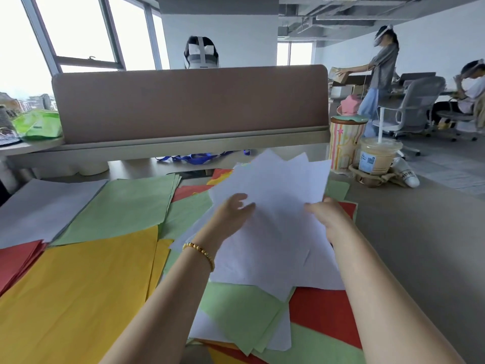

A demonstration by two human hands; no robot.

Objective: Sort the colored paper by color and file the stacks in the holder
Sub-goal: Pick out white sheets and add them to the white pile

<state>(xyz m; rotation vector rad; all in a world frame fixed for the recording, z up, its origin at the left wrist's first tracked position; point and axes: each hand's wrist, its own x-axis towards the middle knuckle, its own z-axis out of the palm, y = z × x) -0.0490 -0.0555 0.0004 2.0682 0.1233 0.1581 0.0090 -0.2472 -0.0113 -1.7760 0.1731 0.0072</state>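
Office worktop (409,232), colored paper spread across it, white sheets in both my hands.

Both hands hold a fanned bundle of white sheets (278,195) raised over the mixed pile (262,311) of green, red and white paper: my left hand (233,211) has its grip curled on the bundle's left side, thumb on top, and my right hand (328,214) pinches its right edge. To the left lie the sorted stacks, side by side: yellow (78,285) nearest me, red (18,258) at the edge, green (118,206) and grey-white (44,206) beyond. Behind them stands a brown divider (189,101); a lidded drink cup (378,156) sits at the far right.
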